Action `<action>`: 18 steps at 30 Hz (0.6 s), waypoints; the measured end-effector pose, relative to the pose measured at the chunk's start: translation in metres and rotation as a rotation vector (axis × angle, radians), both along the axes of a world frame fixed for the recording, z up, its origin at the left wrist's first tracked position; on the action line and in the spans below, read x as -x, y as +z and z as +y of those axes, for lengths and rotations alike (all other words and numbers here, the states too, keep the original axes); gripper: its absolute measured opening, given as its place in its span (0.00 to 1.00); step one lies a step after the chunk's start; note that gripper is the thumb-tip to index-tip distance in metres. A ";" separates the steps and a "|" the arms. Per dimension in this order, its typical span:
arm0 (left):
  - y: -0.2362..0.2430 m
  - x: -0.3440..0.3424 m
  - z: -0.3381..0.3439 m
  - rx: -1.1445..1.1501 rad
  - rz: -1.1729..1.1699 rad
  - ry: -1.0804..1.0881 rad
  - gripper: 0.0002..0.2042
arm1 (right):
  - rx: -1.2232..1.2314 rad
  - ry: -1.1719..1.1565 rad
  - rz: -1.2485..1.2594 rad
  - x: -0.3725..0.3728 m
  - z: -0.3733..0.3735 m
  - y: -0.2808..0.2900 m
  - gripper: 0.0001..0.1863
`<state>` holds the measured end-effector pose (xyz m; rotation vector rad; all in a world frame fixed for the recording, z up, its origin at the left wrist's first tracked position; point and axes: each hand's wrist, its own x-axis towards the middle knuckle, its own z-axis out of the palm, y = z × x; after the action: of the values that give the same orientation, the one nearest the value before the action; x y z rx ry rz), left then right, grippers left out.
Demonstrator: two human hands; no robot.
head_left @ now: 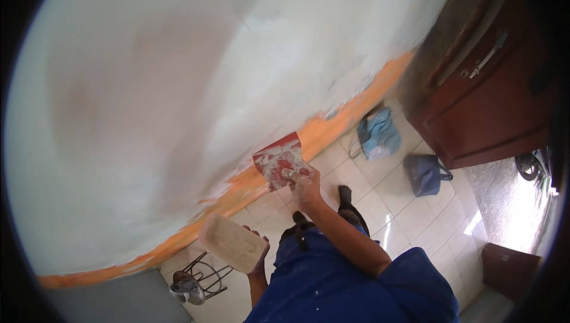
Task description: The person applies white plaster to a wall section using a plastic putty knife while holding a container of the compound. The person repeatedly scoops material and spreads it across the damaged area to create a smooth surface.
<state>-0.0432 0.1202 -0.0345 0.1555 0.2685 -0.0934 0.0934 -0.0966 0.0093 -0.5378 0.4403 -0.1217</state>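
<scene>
My right hand [306, 189] grips a red putty spatula [270, 165] smeared with pale putty, its blade against the wall near where white coating meets an orange band [320, 130] low on the wall. Lower and to the left, my left hand [261, 252] holds a shallow beige rectangular tray [228, 240] from beneath and its side; much of that hand is behind the tray. The white wall [148, 85] above shows uneven, pinkish-grey patches.
Tiled floor [392, 198] bears a light-blue bag [380, 133], a navy bag [421, 177] and a metal stool [199, 281] with something on it. A brown door [499, 109] stands at right beside a bright doorway with a wheel [527, 165] outside; another brown panel [504, 269] is lower right.
</scene>
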 end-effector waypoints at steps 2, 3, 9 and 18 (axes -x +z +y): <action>0.004 0.002 -0.001 -0.015 -0.016 -0.002 0.30 | 0.085 -0.057 0.060 -0.008 0.005 -0.022 0.14; 0.007 0.002 -0.002 -0.030 -0.009 0.006 0.30 | 0.145 -0.081 0.105 -0.015 0.006 -0.029 0.12; 0.008 0.004 0.003 -0.172 0.005 0.066 0.30 | 0.061 -0.150 0.171 -0.068 -0.005 -0.045 0.05; -0.021 0.008 0.029 -0.067 -0.148 0.169 0.36 | -0.073 -0.102 0.158 -0.104 -0.019 0.054 0.04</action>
<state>-0.0512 0.1489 -0.0557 0.2043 0.1362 0.0945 0.1973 -0.1151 0.0628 -0.4553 0.6243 -0.1610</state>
